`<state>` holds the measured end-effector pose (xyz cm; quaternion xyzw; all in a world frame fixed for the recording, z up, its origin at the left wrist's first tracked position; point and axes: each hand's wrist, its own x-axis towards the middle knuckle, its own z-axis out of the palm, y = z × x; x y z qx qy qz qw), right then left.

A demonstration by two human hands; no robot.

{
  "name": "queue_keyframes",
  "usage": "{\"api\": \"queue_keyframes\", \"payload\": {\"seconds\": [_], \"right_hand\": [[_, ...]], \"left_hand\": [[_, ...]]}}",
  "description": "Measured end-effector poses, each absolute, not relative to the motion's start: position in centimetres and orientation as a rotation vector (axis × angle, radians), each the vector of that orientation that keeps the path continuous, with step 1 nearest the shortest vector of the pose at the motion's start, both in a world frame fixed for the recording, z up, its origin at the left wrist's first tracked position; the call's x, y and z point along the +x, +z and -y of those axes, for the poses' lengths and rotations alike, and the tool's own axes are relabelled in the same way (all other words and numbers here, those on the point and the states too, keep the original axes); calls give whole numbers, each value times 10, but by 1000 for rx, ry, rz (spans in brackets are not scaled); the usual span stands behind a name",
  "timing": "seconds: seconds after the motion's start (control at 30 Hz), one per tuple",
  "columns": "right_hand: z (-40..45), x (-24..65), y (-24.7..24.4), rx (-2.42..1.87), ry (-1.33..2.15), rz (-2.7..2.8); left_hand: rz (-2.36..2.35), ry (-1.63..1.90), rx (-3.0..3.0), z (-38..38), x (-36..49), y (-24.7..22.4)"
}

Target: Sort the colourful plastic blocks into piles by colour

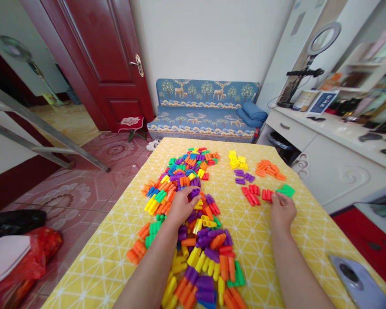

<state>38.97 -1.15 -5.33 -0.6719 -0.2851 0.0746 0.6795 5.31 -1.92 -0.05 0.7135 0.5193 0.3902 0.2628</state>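
One red toy block (pixel 267 195) lies just left of our right hand's (pixel 283 211) bent fingers, grip unclear, toward the table's (pixel 254 253) right edge, while our left hand (pixel 181 206) pinches a purple block (pixel 194 193).

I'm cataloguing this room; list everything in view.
heaped pieces: many, multicoloured, table's left, middle
sorted pieces: many, yellow, purple, orange, red, green, table's right
table: one, yellow, centre
phone: one, lilac, right
sofa: one, blue, back
door: one, red, left
stool: one, red, left
fan: one, greenish, left
frame: one, grey, left
bags: two, black, red, left
cabinet: one, white, right
clutter: many, mixed, right
ring light: one, white, right
left hand: one, bare, at heap
right hand: one, bare, by red pieces
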Motion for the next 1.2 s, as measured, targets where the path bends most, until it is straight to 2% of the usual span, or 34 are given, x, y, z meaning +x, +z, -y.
{"api": "queue_keyframes", "payload": {"seconds": [0.27, 0.4, 0.6, 0.7, 0.93, 1.2], "right_hand": [[12, 379, -53, -1953, 76, 923], [12, 379, -55, -1841, -3, 939], [23, 345, -37, -1418, -158, 1185], [32, 311, -24, -1255, -28, 1340], [46, 249, -18, -1067, 596, 1699], [48, 237, -21, -987, 629, 1785]], "left_hand": [[-1364, 1073, 1893, 20, 50, 0], [-1370, 1082, 1862, 19, 50, -2], [-1336, 1166, 1861, 19, 50, -1], [-1196, 1179, 1937, 20, 50, 0], [-1113, 1192, 2074, 25, 56, 4], [-1265, 998, 2024, 29, 57, 1]]}}
